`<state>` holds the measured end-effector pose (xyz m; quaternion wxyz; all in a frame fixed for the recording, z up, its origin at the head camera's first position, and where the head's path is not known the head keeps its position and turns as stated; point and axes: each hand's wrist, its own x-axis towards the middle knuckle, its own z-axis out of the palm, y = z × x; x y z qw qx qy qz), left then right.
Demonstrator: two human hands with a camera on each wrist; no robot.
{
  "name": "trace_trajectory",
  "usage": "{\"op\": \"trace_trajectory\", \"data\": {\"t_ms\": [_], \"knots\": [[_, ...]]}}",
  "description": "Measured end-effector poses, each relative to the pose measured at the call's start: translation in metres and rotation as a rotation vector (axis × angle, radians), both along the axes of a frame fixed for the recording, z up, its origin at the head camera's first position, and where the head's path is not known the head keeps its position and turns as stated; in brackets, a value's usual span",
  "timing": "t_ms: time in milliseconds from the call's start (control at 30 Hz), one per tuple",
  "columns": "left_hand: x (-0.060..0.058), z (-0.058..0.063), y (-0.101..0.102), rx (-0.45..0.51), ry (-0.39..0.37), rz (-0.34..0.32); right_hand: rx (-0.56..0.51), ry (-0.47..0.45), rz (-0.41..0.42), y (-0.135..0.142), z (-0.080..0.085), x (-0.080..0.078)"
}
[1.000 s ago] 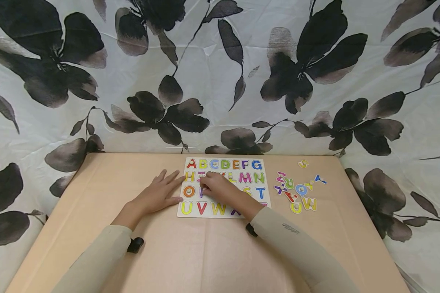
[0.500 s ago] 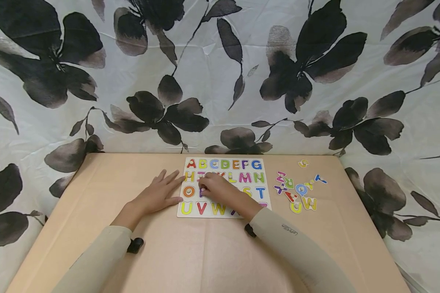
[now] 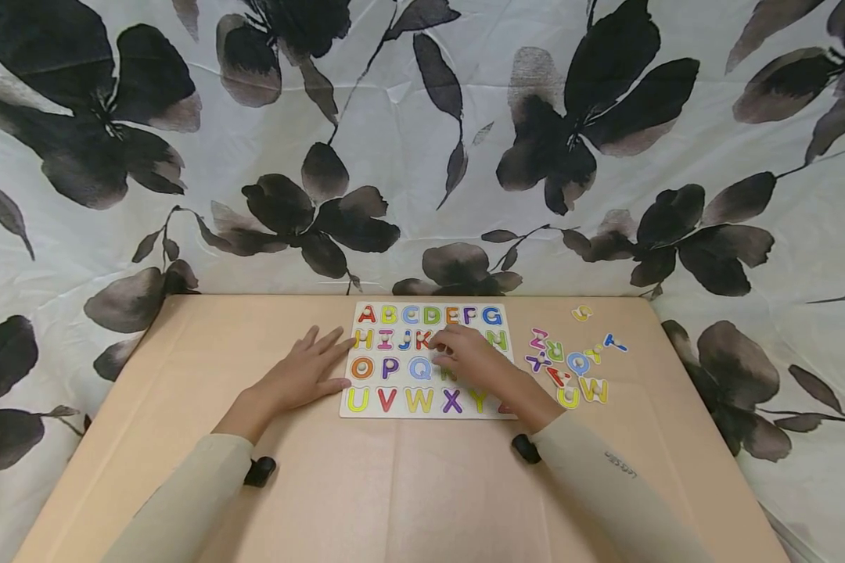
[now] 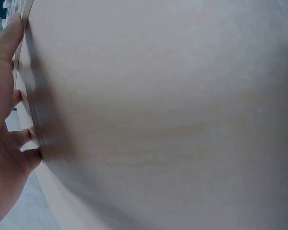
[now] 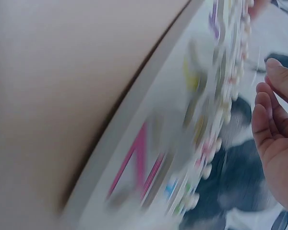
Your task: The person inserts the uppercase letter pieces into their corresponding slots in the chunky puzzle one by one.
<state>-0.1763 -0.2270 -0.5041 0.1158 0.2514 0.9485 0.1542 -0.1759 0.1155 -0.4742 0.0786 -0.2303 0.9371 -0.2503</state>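
Note:
A white alphabet puzzle board (image 3: 401,383) lies on the table, with rows of coloured letters. My left hand (image 3: 303,371) rests at its left edge with the fingers spread; in the left wrist view its fingertips (image 4: 33,155) touch down by the board's side. Over the board's right half, my right hand (image 3: 475,360) hovers and hides some letters. Its fingers are loosely bent with nothing between them in the right wrist view, above small knobs on the board (image 5: 207,171). The purple P (image 3: 390,368) shows in the third row, left of the blue Q place (image 3: 419,367).
Loose letter pieces lie right of the board, among them a blue Q (image 3: 578,364), a yellow W (image 3: 595,392) and a blue T (image 3: 615,344). A floral cloth (image 3: 408,117) hangs behind the table (image 3: 394,485).
My right hand has left the purple P and moved right across the board, uncovering the I, J, K and P. My left hand has stayed at the board's edge.

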Motion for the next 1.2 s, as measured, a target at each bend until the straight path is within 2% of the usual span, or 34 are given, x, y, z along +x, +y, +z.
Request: {"op": "trace_trajectory", "data": {"t_ms": [300,500,667,800,900,1000,1200], "knots": [[-0.002,0.0,-0.001,-0.002,-0.002,-0.002,-0.048,0.001,-0.173,0.068,0.001,0.003],[-0.005,0.0,-0.002,-0.004,0.0,-0.004,-0.041,0.05,-0.269,0.119,0.0,0.008],[-0.006,0.0,-0.002,0.001,-0.007,-0.005,-0.018,0.009,-0.356,0.16,-0.004,0.018],[-0.005,-0.001,-0.002,-0.002,-0.009,-0.009,0.014,0.025,-0.384,0.191,-0.008,0.028],[-0.005,0.0,-0.001,-0.008,-0.011,-0.007,0.052,0.04,-0.409,0.207,-0.012,0.031],[-0.005,0.0,-0.001,-0.009,-0.009,-0.006,0.081,0.014,-0.425,0.217,-0.014,0.033],[-0.004,0.002,0.0,0.0,-0.003,-0.007,0.084,-0.03,-0.424,0.223,-0.018,0.033]]}}
